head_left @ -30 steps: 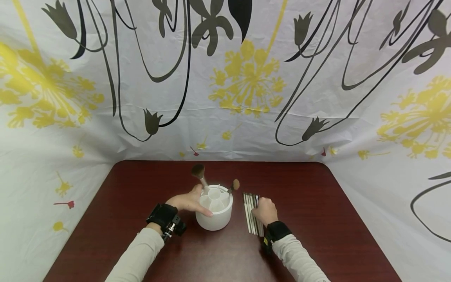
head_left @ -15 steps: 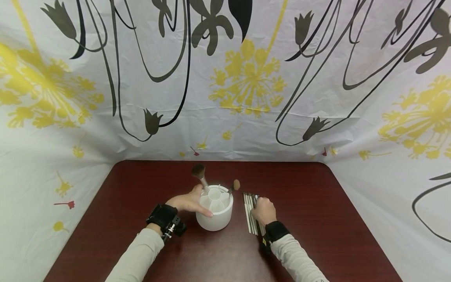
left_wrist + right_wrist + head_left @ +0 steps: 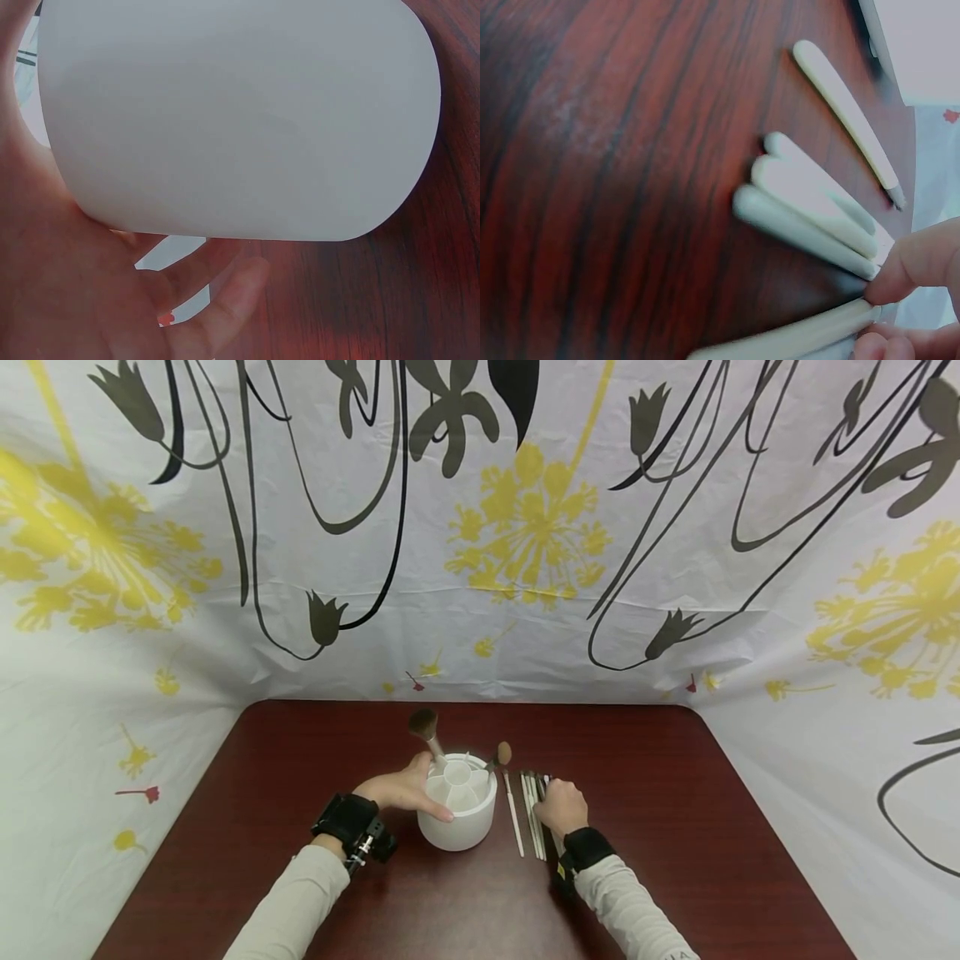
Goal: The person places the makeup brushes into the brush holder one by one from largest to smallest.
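A white round brush holder [image 3: 453,833] with inner compartments stands on the table. My left hand [image 3: 397,790] holds its left side, the thumb in front and the fingers behind. A large makeup brush [image 3: 424,727] and a smaller oval-headed brush [image 3: 503,753] stick up out of it. Right of the holder, a single thin makeup brush [image 3: 513,814] lies apart from a row of pale-handled brushes [image 3: 817,202]. Over the row's right part, my right hand [image 3: 563,807] pinches a pale brush handle [image 3: 787,336] between finger and thumb; the hand partly hides the row in the head view.
The dark red wood table [image 3: 352,743] has rounded far corners. A white cloth [image 3: 480,635] with yellow and grey flower prints hangs behind it and at both sides. Dark straps with cameras sit on both wrists.
One thin brush has shifted left out of the row toward the holder, leaving a gap. The left hand and the holder have stayed in place; the right hand has barely moved.
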A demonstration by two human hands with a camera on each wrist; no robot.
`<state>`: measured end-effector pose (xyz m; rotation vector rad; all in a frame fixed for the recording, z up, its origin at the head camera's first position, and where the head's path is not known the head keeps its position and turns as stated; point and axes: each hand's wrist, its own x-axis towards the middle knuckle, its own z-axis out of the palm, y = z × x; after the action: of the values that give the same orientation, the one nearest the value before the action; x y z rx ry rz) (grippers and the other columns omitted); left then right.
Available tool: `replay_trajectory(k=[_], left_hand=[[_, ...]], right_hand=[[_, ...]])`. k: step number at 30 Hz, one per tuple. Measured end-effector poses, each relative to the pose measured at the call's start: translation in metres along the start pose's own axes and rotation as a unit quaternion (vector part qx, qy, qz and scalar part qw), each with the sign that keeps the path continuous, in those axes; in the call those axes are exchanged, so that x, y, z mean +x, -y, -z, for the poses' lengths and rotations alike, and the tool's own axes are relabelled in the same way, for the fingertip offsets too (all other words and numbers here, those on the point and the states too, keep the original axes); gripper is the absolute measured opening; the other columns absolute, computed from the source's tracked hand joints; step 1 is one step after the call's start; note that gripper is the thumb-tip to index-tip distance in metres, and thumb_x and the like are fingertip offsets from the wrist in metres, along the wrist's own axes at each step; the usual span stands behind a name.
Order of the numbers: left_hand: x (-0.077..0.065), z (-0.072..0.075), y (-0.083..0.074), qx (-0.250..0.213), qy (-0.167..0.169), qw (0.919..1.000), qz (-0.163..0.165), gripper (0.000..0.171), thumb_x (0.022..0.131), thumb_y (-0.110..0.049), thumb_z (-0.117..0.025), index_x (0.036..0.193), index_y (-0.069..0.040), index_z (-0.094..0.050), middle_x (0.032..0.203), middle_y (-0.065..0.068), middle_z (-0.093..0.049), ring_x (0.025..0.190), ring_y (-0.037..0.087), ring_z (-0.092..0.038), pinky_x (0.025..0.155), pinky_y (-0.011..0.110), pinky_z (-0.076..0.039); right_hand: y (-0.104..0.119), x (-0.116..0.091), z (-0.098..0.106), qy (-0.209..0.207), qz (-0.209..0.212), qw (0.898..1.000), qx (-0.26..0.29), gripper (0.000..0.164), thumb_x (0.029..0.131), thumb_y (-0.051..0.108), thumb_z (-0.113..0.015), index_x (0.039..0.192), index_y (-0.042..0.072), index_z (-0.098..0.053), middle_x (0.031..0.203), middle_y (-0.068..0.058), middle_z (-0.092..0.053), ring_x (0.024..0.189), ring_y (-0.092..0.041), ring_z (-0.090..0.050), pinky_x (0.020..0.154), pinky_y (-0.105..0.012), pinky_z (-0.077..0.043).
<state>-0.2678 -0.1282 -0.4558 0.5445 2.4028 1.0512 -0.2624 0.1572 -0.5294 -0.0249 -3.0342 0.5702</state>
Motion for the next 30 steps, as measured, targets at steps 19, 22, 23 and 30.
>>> replay_trajectory(k=[19, 22, 23, 30], left_hand=[[-0.001, -0.001, -0.001, -0.002, -0.007, 1.0000, -0.006, 0.110, 0.061, -0.042, -0.080, 0.137, 0.005, -0.015, 0.139, 0.025, -0.021, 0.130, 0.034, -0.020, 0.104, 0.047, -0.024], [-0.002, -0.001, -0.002, -0.003, -0.009, 0.9999, -0.004, 0.110, 0.061, -0.041, -0.080, 0.137, 0.005, -0.015, 0.139, 0.025, -0.021, 0.131, 0.034, -0.020, 0.104, 0.047, -0.023], [-0.002, -0.001, -0.002, -0.004, -0.010, 0.9999, -0.003, 0.110, 0.060, -0.041, -0.080, 0.137, 0.005, -0.015, 0.139, 0.025, -0.021, 0.131, 0.034, -0.020, 0.104, 0.047, -0.023], [-0.002, 0.000, -0.002, 0.000, -0.005, 1.0000, 0.002, 0.112, 0.061, -0.043, -0.079, 0.138, 0.004, -0.013, 0.139, 0.025, -0.020, 0.131, 0.034, -0.020, 0.103, 0.047, -0.024]], right_hand=[[-0.004, -0.002, 0.000, -0.026, 0.010, 0.999, 0.038, 0.038, 0.066, 0.009, -0.057, 0.047, 0.018, -0.025, 0.048, 0.007, -0.018, 0.044, -0.010, -0.019, 0.040, -0.027, -0.019], [-0.005, -0.002, 0.002, -0.034, 0.013, 0.998, 0.044, 0.039, 0.066, 0.010, -0.057, 0.047, 0.018, -0.025, 0.047, 0.008, -0.018, 0.043, -0.010, -0.018, 0.039, -0.026, -0.017], [-0.005, -0.002, 0.003, -0.036, 0.015, 0.998, 0.045, 0.039, 0.067, 0.010, -0.057, 0.047, 0.018, -0.025, 0.047, 0.008, -0.018, 0.043, -0.009, -0.019, 0.038, -0.026, -0.017], [-0.001, -0.003, 0.010, -0.016, 0.002, 0.997, 0.079, 0.041, 0.070, 0.009, -0.059, 0.047, 0.017, -0.026, 0.047, 0.008, -0.018, 0.041, -0.008, -0.019, 0.039, -0.025, -0.018]])
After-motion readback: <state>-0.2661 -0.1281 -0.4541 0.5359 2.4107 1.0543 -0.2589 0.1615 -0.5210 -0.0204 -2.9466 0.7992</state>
